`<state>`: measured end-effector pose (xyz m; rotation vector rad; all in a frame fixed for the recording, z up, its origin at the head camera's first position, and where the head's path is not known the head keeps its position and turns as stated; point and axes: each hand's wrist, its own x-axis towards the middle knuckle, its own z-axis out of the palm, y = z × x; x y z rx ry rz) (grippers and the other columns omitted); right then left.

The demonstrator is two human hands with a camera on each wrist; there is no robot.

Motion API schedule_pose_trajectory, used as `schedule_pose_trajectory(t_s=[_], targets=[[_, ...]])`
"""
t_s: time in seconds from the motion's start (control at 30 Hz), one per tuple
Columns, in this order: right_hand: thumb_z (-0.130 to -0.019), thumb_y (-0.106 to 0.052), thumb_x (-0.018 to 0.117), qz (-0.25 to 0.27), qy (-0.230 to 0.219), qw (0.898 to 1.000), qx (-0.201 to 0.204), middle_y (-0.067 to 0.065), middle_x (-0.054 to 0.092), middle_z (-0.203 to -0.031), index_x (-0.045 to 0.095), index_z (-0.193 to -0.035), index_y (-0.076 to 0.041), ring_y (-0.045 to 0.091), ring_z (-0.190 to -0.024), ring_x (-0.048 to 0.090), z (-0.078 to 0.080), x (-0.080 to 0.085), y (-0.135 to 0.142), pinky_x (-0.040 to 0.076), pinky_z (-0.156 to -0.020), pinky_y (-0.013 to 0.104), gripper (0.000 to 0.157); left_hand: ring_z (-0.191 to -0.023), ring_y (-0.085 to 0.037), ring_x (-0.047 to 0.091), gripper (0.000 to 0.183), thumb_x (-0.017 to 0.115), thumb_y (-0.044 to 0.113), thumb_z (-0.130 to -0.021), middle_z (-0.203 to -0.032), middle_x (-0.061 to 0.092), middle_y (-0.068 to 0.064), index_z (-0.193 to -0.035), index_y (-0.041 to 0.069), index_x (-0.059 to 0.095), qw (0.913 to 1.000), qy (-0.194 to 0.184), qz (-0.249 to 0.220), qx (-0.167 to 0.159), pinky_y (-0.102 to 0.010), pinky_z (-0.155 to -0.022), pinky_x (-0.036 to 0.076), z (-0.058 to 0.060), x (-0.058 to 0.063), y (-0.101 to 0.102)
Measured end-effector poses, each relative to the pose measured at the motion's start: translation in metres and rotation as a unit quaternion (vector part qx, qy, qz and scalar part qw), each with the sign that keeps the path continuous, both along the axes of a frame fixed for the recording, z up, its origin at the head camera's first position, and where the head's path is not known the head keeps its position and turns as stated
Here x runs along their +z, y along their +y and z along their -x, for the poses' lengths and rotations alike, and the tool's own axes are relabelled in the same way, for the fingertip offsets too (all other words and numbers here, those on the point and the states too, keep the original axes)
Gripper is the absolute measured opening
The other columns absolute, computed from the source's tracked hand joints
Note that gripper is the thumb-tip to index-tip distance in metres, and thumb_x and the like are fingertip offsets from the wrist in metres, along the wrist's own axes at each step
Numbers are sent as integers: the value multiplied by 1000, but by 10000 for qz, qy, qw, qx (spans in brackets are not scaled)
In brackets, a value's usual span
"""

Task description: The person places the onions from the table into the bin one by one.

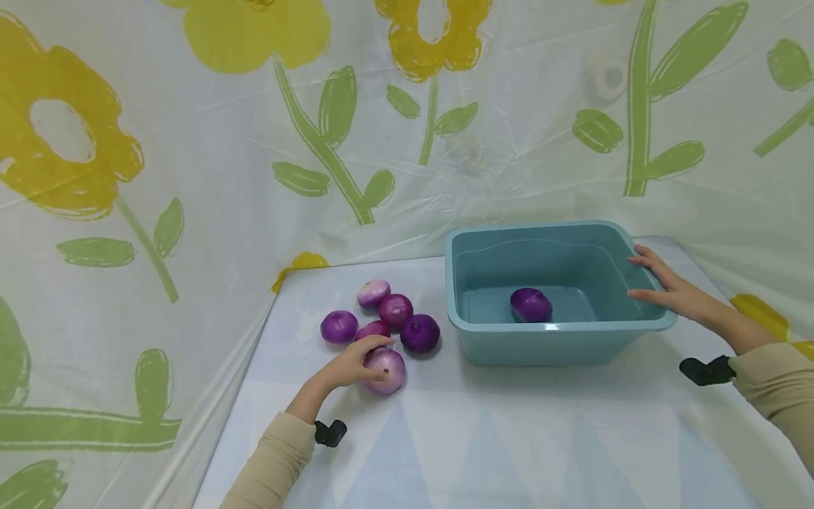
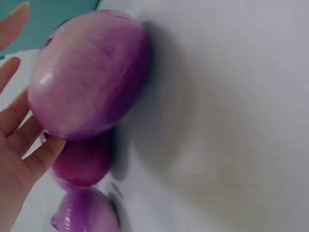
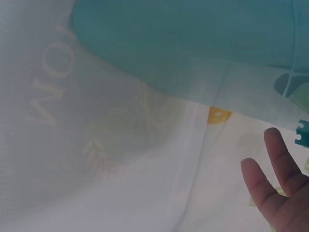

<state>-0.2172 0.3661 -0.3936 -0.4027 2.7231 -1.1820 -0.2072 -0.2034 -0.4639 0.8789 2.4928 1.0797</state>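
A pale purple onion (image 1: 389,366) lies on the table at the near end of a small group of red onions. My left hand (image 1: 352,364) reaches over it, thumb on the near side and fingers toward the far side. In the left wrist view the fingers (image 2: 18,123) spread loosely beside the onion (image 2: 91,72), with a gap at the thumb. My right hand (image 1: 677,290) rests at the right rim of a blue-green plastic basin (image 1: 521,346), its fingers extended. The right wrist view shows two straight fingers (image 3: 282,159) beside the basin wall. One dark purple onion (image 1: 531,305) lies inside.
Several other onions lie close together behind the left hand, among them a dark one (image 1: 420,334) and a violet one (image 1: 339,327). A flower-printed sheet (image 1: 222,141) hangs behind and left of the pale tablecloth (image 1: 445,438).
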Motion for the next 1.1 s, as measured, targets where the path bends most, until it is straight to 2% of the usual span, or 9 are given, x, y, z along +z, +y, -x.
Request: schedule_pose_trajectory(t_s=[0.13,0.23,0.37,0.5,0.67,0.83,1.0,1.1], targets=[[-91,-20,48,22,-40,10000,-5,21,-17,-149,0,-144,0,56,-123,8,0,1,-1,23,-82,77,75,-123,-30,41,56,72,19,-76,-130,49,-13,-126,5,50,9999,-91,-30,-53,-48,-100,35,-5,-14,-6],[-91,-20,49,58,-49,10000,-1,18,-18,-150,2,-144,1,56,-126,5,0,0,-1,22,-83,77,74,-122,-28,41,61,74,22,-75,-132,45,-11,-129,9,47,9992,-385,36,30,-47,-98,36,-9,-22,-9],[-91,-20,49,44,-24,10000,2,19,-17,-150,2,-144,2,57,-125,5,0,0,-2,22,-83,77,74,-122,-30,41,71,77,24,-72,-136,42,-11,-133,12,43,9975,-654,-38,248,-49,-98,36,-12,-29,-11],[-91,-21,49,34,-24,10000,-26,18,-17,-150,3,-144,2,57,-125,6,-1,1,-2,22,-83,77,73,-119,-31,44,73,77,25,-71,-135,43,-12,-134,13,42,9975,-604,-57,367,-50,-96,38,-12,-32,-11],[-91,-21,49,19,-39,10000,-36,19,-17,-150,4,-144,2,57,-125,5,-2,2,-2,21,-83,77,73,-114,-29,48,73,77,29,-71,-132,47,-11,-134,15,42,9969,-556,82,552,-50,-93,41,-13,-27,-12],[-92,-22,48,-5,-78,9999,-65,20,-17,-149,0,-144,0,57,-124,8,-2,1,-2,23,-84,77,74,-112,-29,50,72,77,33,-70,-129,49,-11,-133,21,42,9951,-573,102,800,-50,-93,40,-10,-14,-12],[-92,-21,47,21,-49,10000,-46,20,-17,-149,0,-144,0,57,-123,9,-1,0,-1,23,-84,76,74,-115,-30,47,70,77,30,-72,-133,46,-13,-133,23,42,9926,-575,-54,1070,-52,-95,38,-4,-2,-14],[-92,-21,47,36,-23,10000,-25,21,-17,-149,0,-144,0,57,-123,9,-1,0,-1,23,-83,77,74,-116,-31,47,71,77,27,-72,-135,45,-13,-134,21,42,9919,-522,-167,1147,-52,-95,38,0,4,-15]])
